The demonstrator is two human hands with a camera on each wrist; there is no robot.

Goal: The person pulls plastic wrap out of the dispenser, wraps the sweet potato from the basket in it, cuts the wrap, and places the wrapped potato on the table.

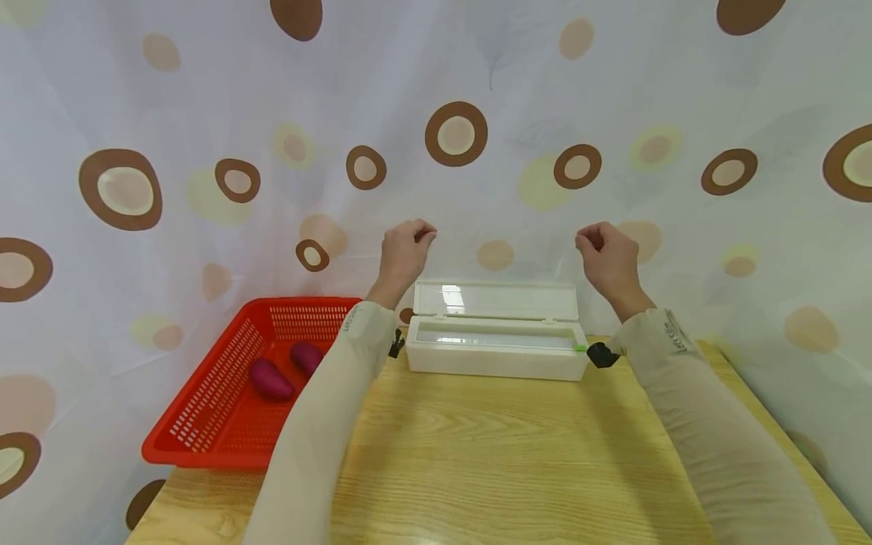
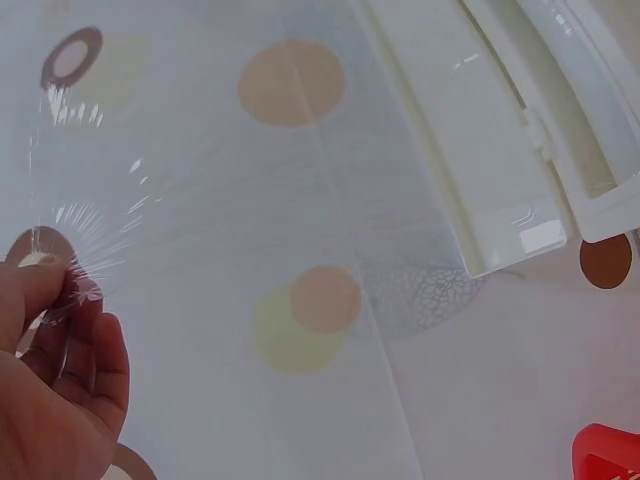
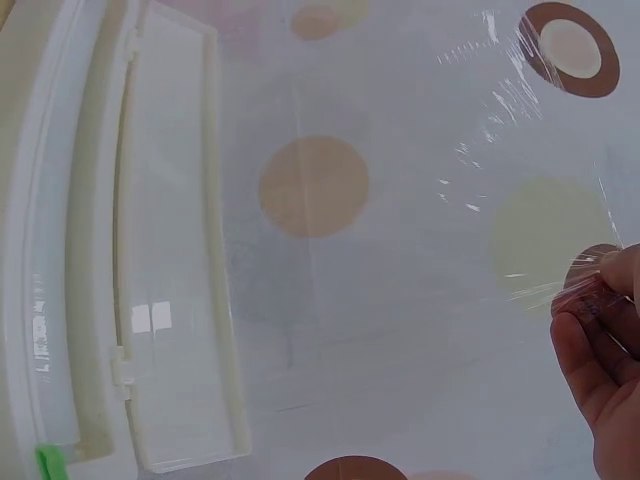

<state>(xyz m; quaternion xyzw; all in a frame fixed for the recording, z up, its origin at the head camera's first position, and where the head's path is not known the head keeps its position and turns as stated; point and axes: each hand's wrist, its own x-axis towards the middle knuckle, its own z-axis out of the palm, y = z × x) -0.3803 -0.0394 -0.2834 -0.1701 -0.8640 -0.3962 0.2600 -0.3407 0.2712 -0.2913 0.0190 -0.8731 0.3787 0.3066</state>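
Note:
Clear cling film [image 2: 100,235] is stretched between my two raised hands, creased and glinting where it is gripped. My left hand [image 1: 403,256] pinches one corner between thumb and fingers. The opposite corner is pinched by my right hand [image 1: 611,261], and shiny wrinkles fan out from its fingertips in the right wrist view. Below and between the hands stands a white cling film dispenser [image 1: 497,365] with its clear lid [image 1: 500,300] raised. A green slider [image 1: 580,348] sits at its right end. Whether the film still joins the roll, I cannot tell.
On the left of the wooden table [image 1: 504,462] stands a red plastic basket [image 1: 204,459] holding purple sweet potatoes [image 1: 271,379], partly hidden by my left sleeve. A white curtain with brown spots [image 1: 456,68] hangs right behind the dispenser.

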